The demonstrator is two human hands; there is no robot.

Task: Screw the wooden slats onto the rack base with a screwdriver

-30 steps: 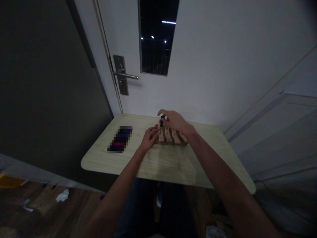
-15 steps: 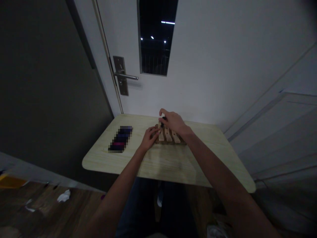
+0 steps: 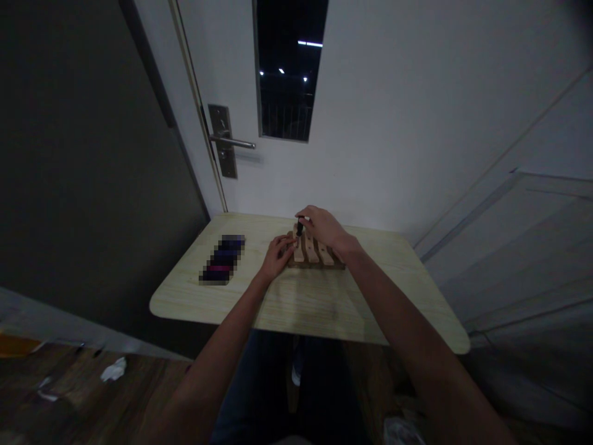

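Observation:
A small wooden piece [image 3: 312,252] with several wavy, pale raised strips on a darker base lies on the table in front of me. Dark dots, which look like screws or holes, show on the strips. My right hand [image 3: 322,224] has thumb and fingers closed round the black handle of a screwdriver [image 3: 300,227]. It stands nearly upright over the leftmost strip, its tip pointing down at it. My left hand [image 3: 277,256] grips the left side of the wooden piece, fingertips close to the screwdriver's tip. Whether the tip touches a screw is too small to tell.
The pale wood-grain table [image 3: 319,309] stands against a white door with a metal handle [image 3: 238,143] and a dark window. A pixelated dark flat object [image 3: 222,259] lies at the table's left. Crumpled white paper [image 3: 113,369] is on the floor.
My right hand has shifted slightly and its fingers have closed in on the screwdriver's handle, which now shows more upright. My left hand stays at the wooden piece. The view moved a little.

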